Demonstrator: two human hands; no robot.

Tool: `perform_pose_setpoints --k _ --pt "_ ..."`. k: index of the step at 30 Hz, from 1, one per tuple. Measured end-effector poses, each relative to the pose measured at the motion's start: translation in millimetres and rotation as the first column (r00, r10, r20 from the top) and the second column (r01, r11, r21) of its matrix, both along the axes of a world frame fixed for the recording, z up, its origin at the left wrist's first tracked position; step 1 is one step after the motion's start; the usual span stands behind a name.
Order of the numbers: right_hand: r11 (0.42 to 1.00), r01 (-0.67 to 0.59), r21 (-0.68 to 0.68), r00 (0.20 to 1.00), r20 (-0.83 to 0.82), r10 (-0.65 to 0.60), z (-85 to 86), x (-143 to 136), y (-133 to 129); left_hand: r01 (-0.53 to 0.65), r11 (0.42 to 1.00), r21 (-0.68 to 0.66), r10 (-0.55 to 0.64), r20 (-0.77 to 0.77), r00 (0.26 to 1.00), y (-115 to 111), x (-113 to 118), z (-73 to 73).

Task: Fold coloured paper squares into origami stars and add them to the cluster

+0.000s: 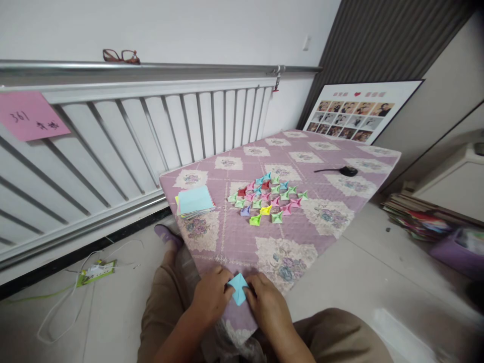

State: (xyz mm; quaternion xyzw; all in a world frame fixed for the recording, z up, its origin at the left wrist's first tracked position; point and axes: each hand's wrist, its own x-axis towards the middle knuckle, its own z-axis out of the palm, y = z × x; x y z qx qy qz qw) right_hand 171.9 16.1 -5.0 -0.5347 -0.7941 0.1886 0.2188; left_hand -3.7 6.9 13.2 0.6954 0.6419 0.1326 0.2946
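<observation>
A light blue folded paper (238, 289), diamond-shaped with creases down its middle, lies at the near corner of the table. My left hand (212, 293) pinches its left edge, and my right hand (266, 298) grips its right edge with thumb and fingers. Beyond my hands, several small folded paper pieces (265, 209) in green, pink, blue, red and yellow stand in rows. To their left is a stack of square paper sheets (195, 200) with a light blue one on top.
The table (238, 242) wears a purple flowered cloth. A black object with a thin handle (348, 171) lies at the back right. A radiator (196, 126) runs along the left; a photo board (350, 113) leans behind the table. A power strip (96, 273) sits on the floor.
</observation>
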Motion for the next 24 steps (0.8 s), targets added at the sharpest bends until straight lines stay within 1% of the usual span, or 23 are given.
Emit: perform_pose_setpoints --k 6,10,13,15,18,20,24 --pt "0.999 -0.038 -0.027 0.999 0.006 0.038 4.4 4.6 8.6 0.074 0.997 0.000 -0.074 -0.011 0.997 10.0 -6.3 -1.9" --pt "0.997 -0.076 -0.034 0.997 -0.004 0.075 3.5 6.2 11.1 0.158 0.988 0.001 -0.157 -0.044 0.987 18.9 -10.7 -2.3" --pt "0.996 -0.091 0.010 0.996 0.005 0.091 -1.4 7.4 9.6 0.222 0.974 0.038 -0.220 -0.062 0.974 21.0 -11.0 -0.2" --pt "0.992 -0.115 0.054 0.993 0.019 0.114 -5.6 8.3 7.8 0.240 0.969 0.058 -0.234 -0.091 0.968 19.8 -10.7 0.1" --pt "0.980 -0.155 0.121 0.987 0.057 0.149 -11.8 9.6 5.0 0.262 0.962 0.081 -0.247 -0.160 0.956 15.8 -10.4 -2.5" --pt "0.969 -0.181 0.170 0.982 0.080 0.170 -15.0 10.5 3.3 0.299 0.949 0.098 -0.271 -0.223 0.936 12.3 -10.3 -5.3" --pt "0.945 -0.223 0.240 0.972 0.123 0.198 -17.2 12.3 0.0 0.352 0.927 0.125 -0.295 -0.334 0.895 5.1 -10.2 -8.7"
